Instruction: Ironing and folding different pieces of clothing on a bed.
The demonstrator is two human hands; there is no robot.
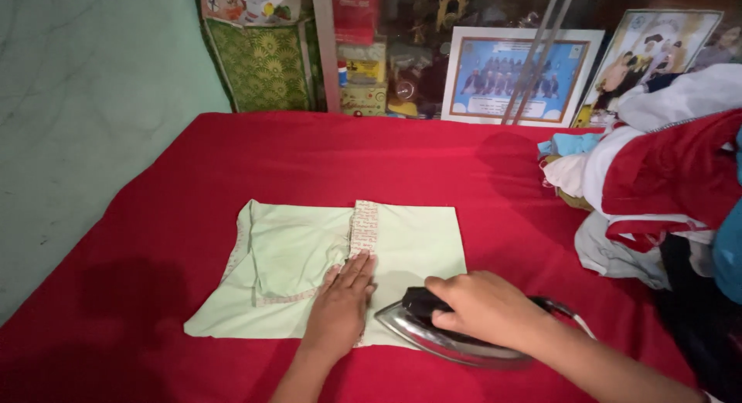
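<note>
both hands work at the near edge of a red cloth surface [232, 163]. left hand [342, 302] lies flat, fingers together and stretched out, pressing on a folded pale green garment [309, 264] beside its patterned band [365, 227], which runs from far to near down the middle. right hand [483, 306] is wrapped around the black handle of a shiny metal iron [448, 337], whose pointed tip faces left and sits on the garment's near right corner, just beside the left hand. the garment lies in the middle of the red cloth. to the right, well apart from it, is a pile of clothes [657, 171] in white, red and blue. at the far side, framed pictures [522, 77] lean behind glass.
</note>
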